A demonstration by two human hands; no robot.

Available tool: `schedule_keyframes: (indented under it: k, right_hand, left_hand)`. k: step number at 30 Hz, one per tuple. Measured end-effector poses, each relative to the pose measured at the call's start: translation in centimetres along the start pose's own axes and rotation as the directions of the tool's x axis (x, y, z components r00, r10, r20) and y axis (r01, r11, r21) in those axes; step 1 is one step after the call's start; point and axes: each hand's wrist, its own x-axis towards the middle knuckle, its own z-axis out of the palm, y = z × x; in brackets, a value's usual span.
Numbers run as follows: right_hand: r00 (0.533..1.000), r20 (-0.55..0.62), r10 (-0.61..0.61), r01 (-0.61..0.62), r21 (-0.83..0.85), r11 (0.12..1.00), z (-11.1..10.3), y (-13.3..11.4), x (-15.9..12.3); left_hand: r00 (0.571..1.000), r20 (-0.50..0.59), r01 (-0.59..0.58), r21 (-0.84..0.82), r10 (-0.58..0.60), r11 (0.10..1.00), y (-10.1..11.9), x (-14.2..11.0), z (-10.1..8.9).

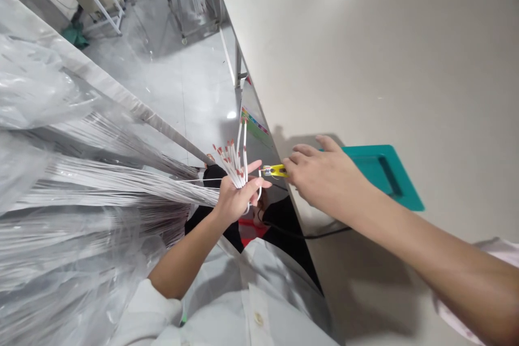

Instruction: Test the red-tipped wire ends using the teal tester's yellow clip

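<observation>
My left hand (237, 194) is closed round a bunch of thin white wires (233, 165) with reddish bare tips that fan upward past the fingers. These wires run left into a large bundle (101, 184) lying in clear plastic wrap. My right hand (320, 173) pinches a small yellow tool (275, 171) at the edge of the table, its tip meeting a white wire looped off my left hand. Just behind my right hand, a teal tray (385, 173) lies on the table.
The pale table (385, 54) fills the right side, with a black cable (316, 235) running over its near edge and another cable at the far end. Clear plastic sheeting (48, 108) covers the left. Metal racks and a green-topped bench stand on the floor beyond.
</observation>
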Motion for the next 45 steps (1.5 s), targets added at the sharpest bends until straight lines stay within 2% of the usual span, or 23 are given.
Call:
schedule_keyframes:
  k: [7,12,18,22,28,35,42,45]
  right_hand:
    - [1.0,0.011,-0.026,0.026,0.044,0.999,0.2,0.6,0.1]
    - [0.998,0.043,-0.042,0.041,0.024,0.999,0.1,0.7,0.1]
    - [0.997,-0.004,-0.073,0.073,-0.012,0.997,0.2,0.7,0.1]
    - [1.0,-0.013,-0.002,0.002,-0.007,1.0,0.5,0.3,0.0]
    - [0.991,-0.131,0.041,-0.033,0.061,0.998,1.9,0.2,-0.6]
    - [0.99,-0.136,0.02,-0.013,0.055,0.998,2.0,0.3,-0.6]
    - [0.988,-0.15,0.028,-0.008,0.129,0.992,1.9,0.4,-0.8]
    - [0.986,-0.163,0.024,-0.008,0.094,0.996,1.6,0.3,-0.8]
  left_hand:
    - [0.997,0.009,0.071,0.058,-0.071,0.996,-0.5,0.4,0.4]
    - [0.997,-0.018,0.077,0.117,-0.076,0.99,-0.4,0.7,0.7]
    - [0.996,-0.036,0.082,0.11,-0.079,0.991,-0.1,0.8,0.8]
    - [0.999,-0.027,0.041,0.145,-0.038,0.989,-0.2,0.7,0.8]
    - [0.994,-0.096,0.063,0.173,-0.046,0.983,-0.5,0.4,0.9]
    - [0.995,-0.093,0.056,0.137,-0.044,0.989,-0.3,0.0,0.4]
    - [0.992,-0.107,0.074,0.086,-0.064,0.994,0.4,-1.0,-0.2]
    - [0.993,-0.099,0.074,0.07,-0.067,0.995,0.5,-1.3,-0.4]
